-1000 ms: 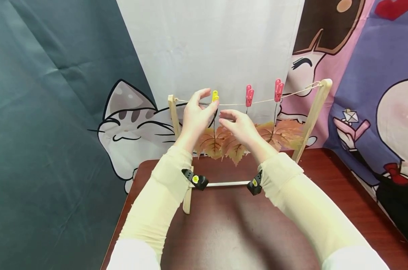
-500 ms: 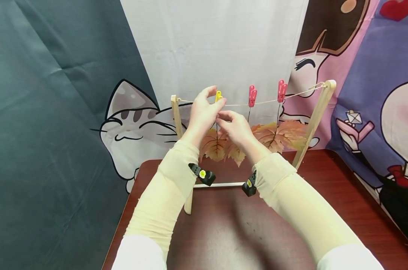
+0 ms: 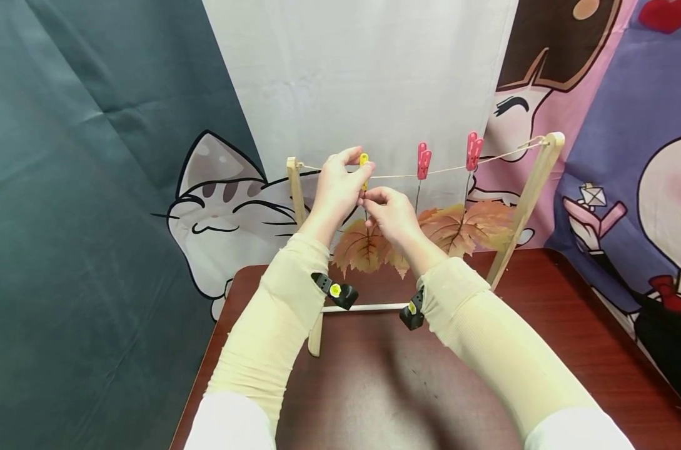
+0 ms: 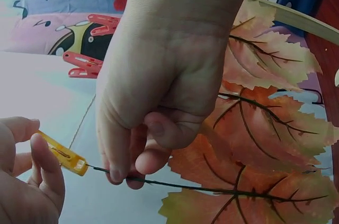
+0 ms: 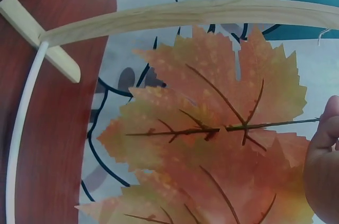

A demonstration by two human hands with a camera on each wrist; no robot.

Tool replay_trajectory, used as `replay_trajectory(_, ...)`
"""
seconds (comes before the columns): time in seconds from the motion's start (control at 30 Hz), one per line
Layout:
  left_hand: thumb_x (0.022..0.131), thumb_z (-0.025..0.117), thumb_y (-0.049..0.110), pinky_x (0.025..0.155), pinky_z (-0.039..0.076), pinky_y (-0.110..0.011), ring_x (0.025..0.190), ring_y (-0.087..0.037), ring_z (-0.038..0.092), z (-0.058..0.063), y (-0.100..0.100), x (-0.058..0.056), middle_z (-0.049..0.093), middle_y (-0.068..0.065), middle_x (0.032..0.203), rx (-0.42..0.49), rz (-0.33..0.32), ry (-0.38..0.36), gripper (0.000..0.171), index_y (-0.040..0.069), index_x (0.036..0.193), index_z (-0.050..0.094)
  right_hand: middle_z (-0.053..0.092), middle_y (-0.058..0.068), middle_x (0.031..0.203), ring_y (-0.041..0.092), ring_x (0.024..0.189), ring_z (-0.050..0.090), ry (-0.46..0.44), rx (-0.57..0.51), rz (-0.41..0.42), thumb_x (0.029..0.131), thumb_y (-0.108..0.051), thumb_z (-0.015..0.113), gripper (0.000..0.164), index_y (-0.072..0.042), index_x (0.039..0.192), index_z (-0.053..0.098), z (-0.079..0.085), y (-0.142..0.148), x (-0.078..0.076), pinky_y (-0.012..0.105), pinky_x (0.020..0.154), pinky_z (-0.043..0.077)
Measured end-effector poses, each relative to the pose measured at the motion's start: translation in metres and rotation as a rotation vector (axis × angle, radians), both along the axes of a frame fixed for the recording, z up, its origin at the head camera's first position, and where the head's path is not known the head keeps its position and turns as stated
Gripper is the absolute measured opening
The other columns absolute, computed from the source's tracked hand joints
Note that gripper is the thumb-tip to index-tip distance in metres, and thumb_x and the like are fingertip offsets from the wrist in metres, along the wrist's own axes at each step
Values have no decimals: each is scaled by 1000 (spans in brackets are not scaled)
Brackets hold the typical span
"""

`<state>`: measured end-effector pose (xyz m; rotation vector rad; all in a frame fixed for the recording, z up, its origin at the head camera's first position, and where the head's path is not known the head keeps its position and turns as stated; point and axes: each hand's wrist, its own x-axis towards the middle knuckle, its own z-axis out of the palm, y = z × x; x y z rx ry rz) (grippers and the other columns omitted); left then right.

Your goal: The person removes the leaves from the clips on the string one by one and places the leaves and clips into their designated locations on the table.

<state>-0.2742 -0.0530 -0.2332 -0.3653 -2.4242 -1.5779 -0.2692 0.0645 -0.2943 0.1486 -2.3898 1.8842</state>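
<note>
Thumb and finger of my left hand [image 3: 338, 185] pinch a yellow clothespin [image 4: 66, 154] at its handle end, up at the string [image 3: 393, 176]. Just below, my right hand [image 3: 395, 215] pinches the dark stem [image 4: 175, 185] of an orange artificial maple leaf [image 3: 364, 247]. In the left wrist view the stem's tip meets the clothespin's mouth. That leaf [image 5: 228, 123] spreads out beyond my right fingers in the right wrist view. Two pink clothespins, one in the middle [image 3: 424, 161] and one on the right [image 3: 474, 151], hold other leaf stems on the string.
The string runs between a left wooden post [image 3: 296, 190] and a right wooden post [image 3: 526, 206]. A white rod [image 3: 368, 307] joins the stand's feet low down. Other maple leaves [image 3: 469, 225] hang to the right. Behind the brown table [image 3: 374, 387] is a printed cloth [image 3: 374, 81].
My right hand has come left and up to the leaf stem, and its fingers now pinch it under the yellow clothespin. My left hand stays at the clothespin. The head view has shifted slightly.
</note>
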Motion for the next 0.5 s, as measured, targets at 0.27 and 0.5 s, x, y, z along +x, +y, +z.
replay_trajectory(0.27,91,61,30,56,53,-27,70,-16,58,3,0,4,52,-3,120,19,-35,-38,42,12,129,54,63,5,96,17,61,59,13,19,-34,94,-20,58,19,-8,107,65,0,1,0,23,49,43)
replay_trajectory(0.5,93,59,26,51,52,-33,50,-13,52,2,-1,5,55,1,115,127,-35,-26,37,14,127,53,63,3,96,27,66,59,13,37,-52,94,-23,58,18,-12,106,65,1,-1,2,24,46,41)
